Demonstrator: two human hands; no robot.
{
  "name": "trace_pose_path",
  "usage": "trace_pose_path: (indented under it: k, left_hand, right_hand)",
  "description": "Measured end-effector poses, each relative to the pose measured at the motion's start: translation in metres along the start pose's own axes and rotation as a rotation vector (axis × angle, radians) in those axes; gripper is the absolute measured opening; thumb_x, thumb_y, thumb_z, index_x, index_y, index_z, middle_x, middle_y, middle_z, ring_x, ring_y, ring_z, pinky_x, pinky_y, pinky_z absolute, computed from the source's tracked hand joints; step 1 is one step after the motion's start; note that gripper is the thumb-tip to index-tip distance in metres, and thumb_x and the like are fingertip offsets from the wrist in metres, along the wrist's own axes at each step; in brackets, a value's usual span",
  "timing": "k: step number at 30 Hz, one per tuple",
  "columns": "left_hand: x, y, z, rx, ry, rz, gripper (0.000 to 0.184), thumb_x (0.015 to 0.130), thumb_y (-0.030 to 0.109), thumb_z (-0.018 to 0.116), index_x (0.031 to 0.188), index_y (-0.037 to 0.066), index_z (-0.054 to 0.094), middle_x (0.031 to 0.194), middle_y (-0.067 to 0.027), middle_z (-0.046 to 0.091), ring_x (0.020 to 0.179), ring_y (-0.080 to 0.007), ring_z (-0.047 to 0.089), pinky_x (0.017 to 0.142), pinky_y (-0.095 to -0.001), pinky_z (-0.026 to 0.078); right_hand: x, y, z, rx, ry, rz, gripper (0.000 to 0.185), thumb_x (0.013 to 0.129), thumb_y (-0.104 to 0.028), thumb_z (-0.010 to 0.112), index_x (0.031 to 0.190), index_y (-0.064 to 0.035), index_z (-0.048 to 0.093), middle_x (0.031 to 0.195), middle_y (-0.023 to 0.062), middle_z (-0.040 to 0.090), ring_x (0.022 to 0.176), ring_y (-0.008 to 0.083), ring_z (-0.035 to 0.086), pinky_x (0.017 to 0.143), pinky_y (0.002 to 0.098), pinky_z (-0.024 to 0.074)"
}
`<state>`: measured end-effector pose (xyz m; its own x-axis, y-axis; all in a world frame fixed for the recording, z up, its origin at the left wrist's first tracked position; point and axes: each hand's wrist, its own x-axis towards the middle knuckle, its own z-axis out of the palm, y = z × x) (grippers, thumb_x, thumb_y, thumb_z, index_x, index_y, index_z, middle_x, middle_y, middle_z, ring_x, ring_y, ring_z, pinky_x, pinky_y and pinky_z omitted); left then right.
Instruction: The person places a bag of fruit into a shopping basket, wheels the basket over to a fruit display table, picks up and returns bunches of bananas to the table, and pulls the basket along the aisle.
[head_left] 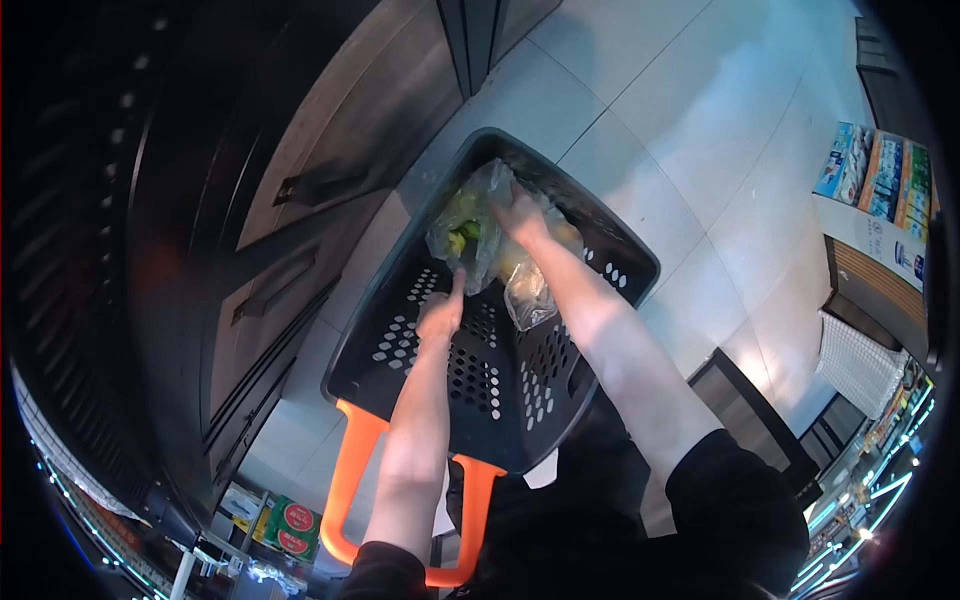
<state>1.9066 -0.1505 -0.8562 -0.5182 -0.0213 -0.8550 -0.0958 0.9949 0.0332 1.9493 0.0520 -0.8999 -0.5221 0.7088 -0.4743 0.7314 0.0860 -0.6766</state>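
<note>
Inside a dark grey basket with round holes and an orange handle, a clear plastic bag of green and yellow produce lies near the far end. My right hand grips the top of this bag, fingers wrapped into the plastic. Below the bag's lower edge is my left hand, one finger stretched up against the plastic and the others curled. A second clear bag with pale contents rests beside it, partly under my right wrist.
Dark cabinets with handles stand at the left. Pale floor tiles surround the basket. Boxed goods are at the far right, and green and red packages sit at the lower left.
</note>
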Motion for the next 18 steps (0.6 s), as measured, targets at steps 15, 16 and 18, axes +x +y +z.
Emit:
trace_pose_path:
  k: [15, 16, 18]
  left_hand:
    - [0.030, -0.042, 0.030, -0.207, -0.161, 0.308, 0.051, 0.098, 0.041, 0.033, 0.085, 0.002, 0.064, 0.063, -0.0084, 0.066, 0.057, -0.0192, 0.065, 0.066, -0.0372, 0.051]
    - [0.023, -0.044, 0.028, -0.210, -0.159, 0.314, 0.051, 0.098, 0.041, 0.033, 0.085, 0.002, 0.064, 0.063, -0.0084, 0.066, 0.057, -0.0192, 0.065, 0.066, -0.0372, 0.051]
    - [0.009, -0.048, 0.022, -0.185, -0.130, 0.190, 0.055, 0.098, 0.045, 0.033, 0.085, 0.002, 0.063, 0.063, -0.0093, 0.066, 0.058, -0.0208, 0.065, 0.070, -0.0360, 0.052]
  right_hand:
    - [0.026, 0.038, 0.029, 0.562, -0.267, 0.091, 0.034, 0.093, -0.034, 0.057, 0.112, -0.0072, 0.067, 0.096, 0.0125, 0.071, 0.076, 0.0256, 0.069, 0.076, 0.0380, 0.0543]
    - [0.022, 0.048, 0.036, 0.721, -0.261, 0.158, 0.033, 0.096, -0.034, 0.054, 0.114, -0.0088, 0.066, 0.095, 0.0112, 0.071, 0.078, 0.0256, 0.069, 0.077, 0.0402, 0.0547]
    - [0.012, 0.054, 0.031, 0.807, -0.236, 0.121, 0.037, 0.096, -0.040, 0.053, 0.117, -0.0107, 0.064, 0.099, 0.0106, 0.070, 0.079, 0.0262, 0.069, 0.089, 0.0398, 0.0526]
